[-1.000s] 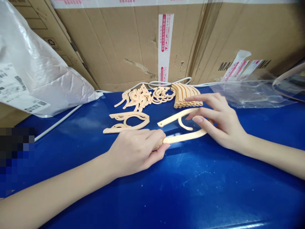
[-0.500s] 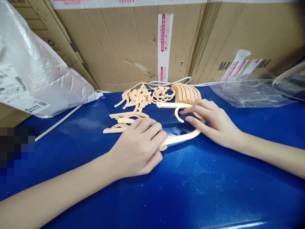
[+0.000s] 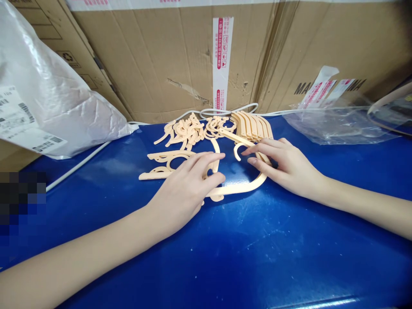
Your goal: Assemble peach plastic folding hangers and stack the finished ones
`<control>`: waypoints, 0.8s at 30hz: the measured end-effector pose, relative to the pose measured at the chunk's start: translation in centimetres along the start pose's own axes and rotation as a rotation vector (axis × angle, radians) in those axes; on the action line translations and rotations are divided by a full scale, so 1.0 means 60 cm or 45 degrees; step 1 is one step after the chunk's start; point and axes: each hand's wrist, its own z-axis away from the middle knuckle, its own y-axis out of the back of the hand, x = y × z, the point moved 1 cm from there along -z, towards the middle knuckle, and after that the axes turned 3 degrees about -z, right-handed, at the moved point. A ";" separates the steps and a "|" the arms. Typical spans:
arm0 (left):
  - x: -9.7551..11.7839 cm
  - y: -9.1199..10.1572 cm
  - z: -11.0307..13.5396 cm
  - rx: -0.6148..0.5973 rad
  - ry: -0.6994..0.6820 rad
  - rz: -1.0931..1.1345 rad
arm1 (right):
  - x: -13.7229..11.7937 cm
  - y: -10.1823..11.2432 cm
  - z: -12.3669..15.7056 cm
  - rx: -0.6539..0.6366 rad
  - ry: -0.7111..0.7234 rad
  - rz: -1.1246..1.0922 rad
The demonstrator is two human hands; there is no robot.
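Observation:
A cream plastic folding clothes hanger lies on the blue table, one arm toward me and the other angled away, its hook between them. My right hand grips it at the bend on the right, index finger and thumb close to the hook. My left hand is over the end of the near arm, with thumb and index finger apart. A short curved cream piece shows by the left fingertips; whether they touch it I cannot tell. Left of that hand are more cream hanger parts, partly covered by it.
Behind lie a heap of small cream parts, several loose hooks and a row of curved hanger arms. A silvery parcel bag stands at the left, clear plastic at the right. Cardboard boxes back the table.
My left hand has moved slightly left off the near arm, and its fingers have spread. The hanger's far arm has swung away from me, and a curved piece now shows by the left fingertips.

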 end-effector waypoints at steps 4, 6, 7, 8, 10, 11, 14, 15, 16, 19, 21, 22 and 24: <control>-0.002 0.002 0.002 -0.019 0.128 0.092 | 0.000 -0.001 0.000 -0.017 -0.010 0.014; -0.001 0.003 0.002 -0.012 0.150 0.115 | 0.001 -0.001 0.000 -0.027 -0.014 0.011; -0.001 0.003 0.002 -0.010 0.159 0.119 | 0.002 -0.001 0.000 -0.033 -0.018 0.011; 0.000 0.003 0.001 -0.008 0.163 0.121 | 0.002 -0.001 0.000 -0.040 -0.021 0.010; 0.001 0.002 0.000 -0.008 0.169 0.115 | 0.003 -0.001 0.001 -0.053 -0.028 0.009; 0.001 0.002 -0.001 -0.003 0.170 0.110 | 0.003 -0.001 0.001 -0.060 -0.031 0.010; 0.002 0.002 -0.002 0.013 0.176 0.095 | 0.003 -0.001 0.000 -0.072 -0.034 0.017; 0.001 0.002 -0.002 0.017 0.179 0.091 | 0.002 -0.001 0.000 -0.070 -0.033 0.020; 0.001 0.001 -0.002 0.019 0.181 0.087 | 0.002 -0.001 0.000 -0.068 -0.032 0.021; 0.001 0.000 -0.003 0.017 0.183 0.080 | 0.001 -0.001 0.000 -0.061 -0.039 0.013; 0.000 -0.001 -0.004 0.011 0.178 0.087 | 0.002 -0.001 0.000 -0.059 -0.045 0.006; 0.000 -0.001 -0.004 0.010 0.174 0.093 | 0.002 -0.001 0.000 -0.059 -0.049 0.004; 0.000 0.000 -0.004 0.005 0.177 0.110 | 0.002 -0.001 0.000 -0.059 -0.056 0.006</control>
